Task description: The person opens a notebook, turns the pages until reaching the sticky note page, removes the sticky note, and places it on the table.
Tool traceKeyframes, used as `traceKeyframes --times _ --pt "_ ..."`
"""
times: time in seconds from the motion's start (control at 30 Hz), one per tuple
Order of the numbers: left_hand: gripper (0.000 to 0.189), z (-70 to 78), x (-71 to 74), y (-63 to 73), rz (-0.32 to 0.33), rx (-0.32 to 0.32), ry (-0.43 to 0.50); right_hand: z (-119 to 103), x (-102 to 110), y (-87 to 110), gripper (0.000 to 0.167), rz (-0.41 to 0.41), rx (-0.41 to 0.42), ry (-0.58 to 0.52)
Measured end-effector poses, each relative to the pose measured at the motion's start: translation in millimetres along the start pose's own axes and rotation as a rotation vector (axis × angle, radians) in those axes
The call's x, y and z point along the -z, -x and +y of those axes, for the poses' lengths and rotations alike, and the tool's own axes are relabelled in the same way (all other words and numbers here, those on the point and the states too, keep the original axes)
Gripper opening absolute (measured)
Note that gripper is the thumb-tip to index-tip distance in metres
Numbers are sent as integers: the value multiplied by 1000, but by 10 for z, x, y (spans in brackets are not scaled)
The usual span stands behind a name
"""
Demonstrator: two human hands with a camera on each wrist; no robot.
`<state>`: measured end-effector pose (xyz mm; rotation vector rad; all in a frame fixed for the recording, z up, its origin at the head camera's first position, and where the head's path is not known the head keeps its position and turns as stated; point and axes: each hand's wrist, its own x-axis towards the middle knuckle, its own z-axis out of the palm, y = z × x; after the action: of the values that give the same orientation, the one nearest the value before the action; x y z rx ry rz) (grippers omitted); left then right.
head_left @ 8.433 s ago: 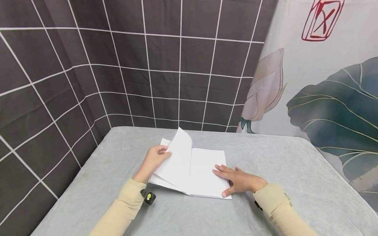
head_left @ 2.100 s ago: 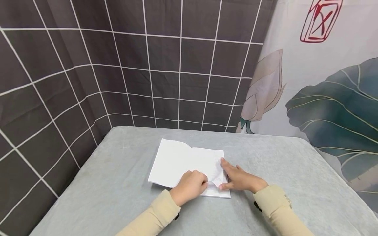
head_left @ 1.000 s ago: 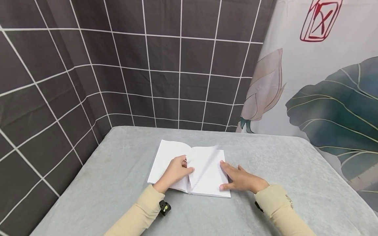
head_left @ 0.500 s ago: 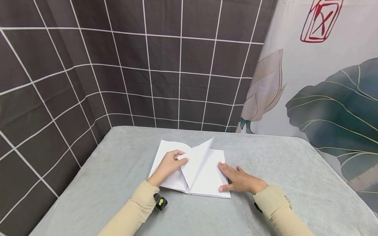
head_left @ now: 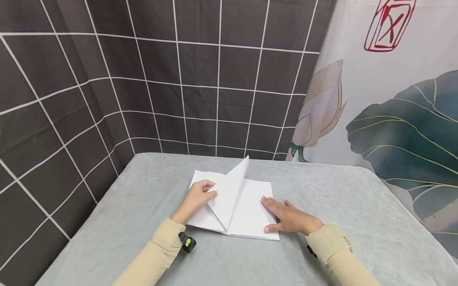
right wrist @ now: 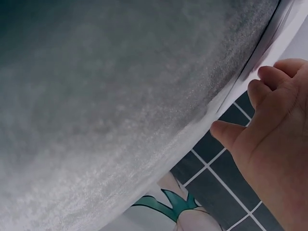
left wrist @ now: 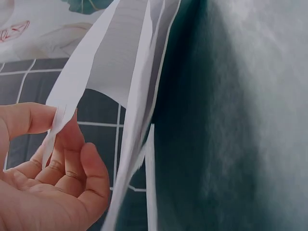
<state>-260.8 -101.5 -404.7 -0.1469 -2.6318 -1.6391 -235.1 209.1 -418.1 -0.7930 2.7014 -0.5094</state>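
Note:
An open notebook (head_left: 252,208) with white, faintly lined pages lies on the grey table. My left hand (head_left: 195,198) pinches the edge of a lifted page (head_left: 229,194) between thumb and fingers, over the notebook's left half. That page stands slanted, its far corner pointing up. In the left wrist view the page (left wrist: 77,72) bends where the left hand (left wrist: 53,168) pinches it. My right hand (head_left: 290,216) rests with spread fingers on the right edge of the notebook. The right wrist view shows the right hand (right wrist: 269,125) beside the notebook's white edge (right wrist: 269,53).
A grey cloth covers the table (head_left: 150,178) all around the notebook. Behind it hangs a dark curtain with a white grid (head_left: 200,99). To the right is a pale cloth with a printed lotus flower and leaf (head_left: 404,131).
My left hand has drawn leftward, carrying the pinched page from the right half over toward the left and raising it. The right hand has stayed nearly in place on the right edge.

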Motion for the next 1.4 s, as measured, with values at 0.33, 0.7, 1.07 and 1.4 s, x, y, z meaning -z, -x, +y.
traceKeyframes --times 0.33,0.7,1.07,1.4 --pt "29 -98 176 -9 -10 86 51 -22 -5 -18 100 -10 16 3" --pt "33 -244 363 15 22 145 20 -8 -1 -14 96 -39 48 18" --pt "39 -322 545 77 -63 172 -118 -6 18 -18 96 -78 66 43" --pt "44 -461 637 77 -141 180 -136 18 42 -24 98 -106 68 11"
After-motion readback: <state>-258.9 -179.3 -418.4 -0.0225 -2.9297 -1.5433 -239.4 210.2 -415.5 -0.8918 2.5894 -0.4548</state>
